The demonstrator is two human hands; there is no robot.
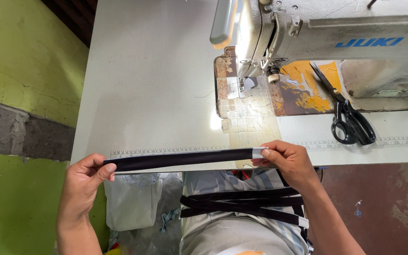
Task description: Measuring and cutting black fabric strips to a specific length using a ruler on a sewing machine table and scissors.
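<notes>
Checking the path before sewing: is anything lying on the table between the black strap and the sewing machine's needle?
Nothing visible: the black strap, held by both hands, faces bare table up to the needle. The scissors lie off to the right.

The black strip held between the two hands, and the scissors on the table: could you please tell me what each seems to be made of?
The black strip looks like matte woven fabric or webbing: flat, no shine, with a white tip at the right hand; the left hand pinches the other end. The scissors look like dark metal blades with glossy black handles, probably plastic or coated.

Black strap (180,159) (white-tipped), seemingly striped trousers (223,182).
</notes>
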